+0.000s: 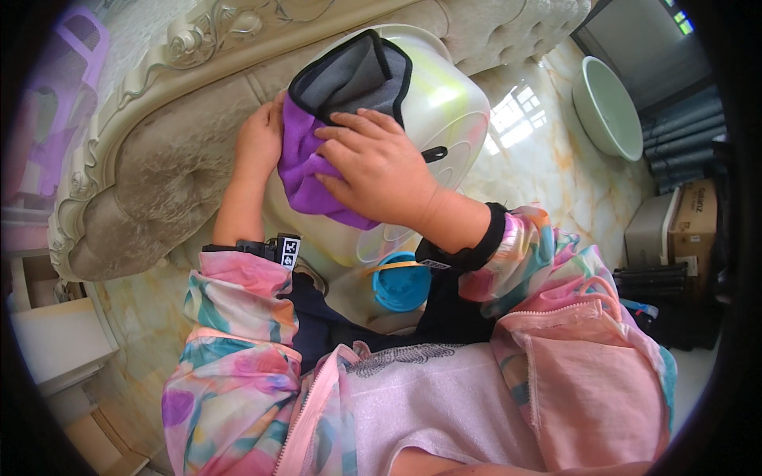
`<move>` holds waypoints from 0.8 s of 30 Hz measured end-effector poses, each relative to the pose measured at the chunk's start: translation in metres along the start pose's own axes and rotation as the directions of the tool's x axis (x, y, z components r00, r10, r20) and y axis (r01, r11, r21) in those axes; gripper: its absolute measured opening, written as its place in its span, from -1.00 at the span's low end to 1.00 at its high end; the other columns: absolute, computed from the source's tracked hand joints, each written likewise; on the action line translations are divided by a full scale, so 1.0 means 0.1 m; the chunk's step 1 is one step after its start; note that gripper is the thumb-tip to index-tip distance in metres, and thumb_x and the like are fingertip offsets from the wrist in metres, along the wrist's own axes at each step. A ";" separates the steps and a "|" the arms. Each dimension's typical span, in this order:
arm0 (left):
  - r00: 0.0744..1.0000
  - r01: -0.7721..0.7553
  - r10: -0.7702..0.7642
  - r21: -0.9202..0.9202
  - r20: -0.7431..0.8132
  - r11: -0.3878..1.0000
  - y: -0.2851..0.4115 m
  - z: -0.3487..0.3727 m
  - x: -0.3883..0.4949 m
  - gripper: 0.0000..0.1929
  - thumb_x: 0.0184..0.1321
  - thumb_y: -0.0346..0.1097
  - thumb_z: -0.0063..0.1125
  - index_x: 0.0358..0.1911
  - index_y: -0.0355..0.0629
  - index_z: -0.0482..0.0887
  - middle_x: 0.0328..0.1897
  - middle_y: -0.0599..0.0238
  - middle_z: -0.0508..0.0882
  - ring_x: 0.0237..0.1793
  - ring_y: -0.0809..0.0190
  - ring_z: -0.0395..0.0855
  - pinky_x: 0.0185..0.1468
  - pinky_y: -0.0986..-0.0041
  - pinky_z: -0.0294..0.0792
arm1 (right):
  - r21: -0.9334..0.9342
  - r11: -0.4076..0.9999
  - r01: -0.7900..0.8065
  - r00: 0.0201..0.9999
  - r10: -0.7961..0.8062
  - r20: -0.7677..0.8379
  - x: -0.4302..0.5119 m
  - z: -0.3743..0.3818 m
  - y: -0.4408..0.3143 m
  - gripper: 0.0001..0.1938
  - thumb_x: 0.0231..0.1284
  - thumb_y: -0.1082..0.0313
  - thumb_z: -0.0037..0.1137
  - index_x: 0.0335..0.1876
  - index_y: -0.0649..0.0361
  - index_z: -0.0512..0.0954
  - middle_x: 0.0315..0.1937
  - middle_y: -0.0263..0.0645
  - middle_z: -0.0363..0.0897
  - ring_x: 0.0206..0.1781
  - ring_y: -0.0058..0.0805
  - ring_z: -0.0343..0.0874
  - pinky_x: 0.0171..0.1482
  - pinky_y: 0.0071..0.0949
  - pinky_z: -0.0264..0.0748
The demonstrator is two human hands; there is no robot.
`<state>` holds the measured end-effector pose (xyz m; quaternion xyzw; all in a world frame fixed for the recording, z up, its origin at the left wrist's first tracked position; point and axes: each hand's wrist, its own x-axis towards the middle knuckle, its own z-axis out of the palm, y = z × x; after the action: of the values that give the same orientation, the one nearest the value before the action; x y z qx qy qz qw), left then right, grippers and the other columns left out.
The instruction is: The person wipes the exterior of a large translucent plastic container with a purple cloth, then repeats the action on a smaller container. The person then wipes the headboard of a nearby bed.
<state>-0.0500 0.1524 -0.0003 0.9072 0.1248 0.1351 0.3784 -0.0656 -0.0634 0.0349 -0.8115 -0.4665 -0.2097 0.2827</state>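
A two-sided cloth (297, 172), purple on one face and grey on the other with black edging, lies bunched against a translucent whitish plastic bin (455, 95). My right hand (381, 169) is on top of it, fingers and thumb curled into the purple folds. At the cloth's left edge is my left hand (260, 140), its fingertips hidden, so whether it grips cloth or bin is unclear. A small black loop (434, 154) sticks out to the right of my right hand. Below the bin, between my legs, stands a small blue bucket (402, 291) with a yellow handle.
A tufted, carved bed frame (172, 160) runs along the left and behind the bin. On the marble-patterned floor (518, 160) at the right is a pale green basin (610, 110). Cardboard boxes (693, 214) stand at far right, a white drawer unit (65, 339) at far left.
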 end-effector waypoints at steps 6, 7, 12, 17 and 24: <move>0.989 0.125 -0.125 0.000 0.084 0.992 0.12 -0.07 -0.03 -0.30 0.38 0.33 -0.25 -0.22 -0.25 0.69 -0.42 0.01 0.69 -0.33 -0.01 0.66 -0.14 0.23 0.43 | -0.062 0.980 -0.187 0.980 0.182 -0.085 0.08 -0.14 0.44 -0.66 0.18 0.09 0.17 -0.07 0.17 0.57 -0.05 -0.11 0.62 0.12 -0.13 0.55 0.19 -0.17 0.41; 0.985 0.146 -0.146 -0.004 0.091 0.989 0.13 -0.08 -0.04 -0.30 0.38 0.34 -0.25 -0.21 -0.25 0.69 -0.43 0.03 0.69 -0.34 0.02 0.65 -0.14 0.25 0.43 | -0.053 0.961 -0.271 0.958 0.264 -0.110 0.11 -0.16 0.55 -0.65 0.17 0.03 0.15 -0.15 0.18 0.57 -0.12 -0.06 0.63 0.05 -0.07 0.57 0.11 -0.15 0.45; 0.996 0.084 -0.085 0.019 0.021 0.996 0.07 -0.07 -0.05 -0.29 0.37 0.36 -0.25 -0.14 -0.25 0.68 -0.32 0.02 0.71 -0.23 -0.01 0.67 -0.07 0.25 0.44 | 0.192 0.679 -0.708 0.689 0.725 -0.023 0.02 -0.31 1.29 -0.55 0.29 -0.07 -0.03 -0.08 0.21 0.57 -0.18 0.15 0.62 -0.02 0.08 0.58 0.04 -0.13 0.45; 0.997 0.074 -0.074 -0.050 0.012 0.996 -0.08 -0.07 -0.03 -0.30 0.37 0.35 -0.21 -0.05 -0.23 0.68 -0.15 0.00 0.73 -0.05 -0.03 0.67 0.06 0.27 0.43 | 0.380 0.487 -0.787 0.502 0.862 -0.065 -0.24 -0.12 1.99 -0.49 0.26 -0.09 -0.05 0.03 0.24 0.60 -0.12 0.10 0.66 0.03 -0.02 0.61 0.12 -0.28 0.44; 0.984 0.174 -0.167 -0.169 0.060 0.970 -0.21 -0.14 -0.07 -0.34 0.37 0.30 -0.15 0.02 -0.23 0.67 -0.08 0.01 0.73 0.02 0.07 0.67 0.11 0.33 0.41 | 0.397 0.174 -0.901 0.226 0.970 0.088 -0.58 -0.06 2.56 -0.45 0.20 -0.09 -0.01 0.04 0.27 0.62 -0.09 0.07 0.67 0.03 -0.17 0.63 0.12 -0.36 0.42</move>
<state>-0.0641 0.1729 -0.0069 0.8594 0.1815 0.0920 0.4691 0.1300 -0.2076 -0.0630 -0.8321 0.1317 0.0260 0.5382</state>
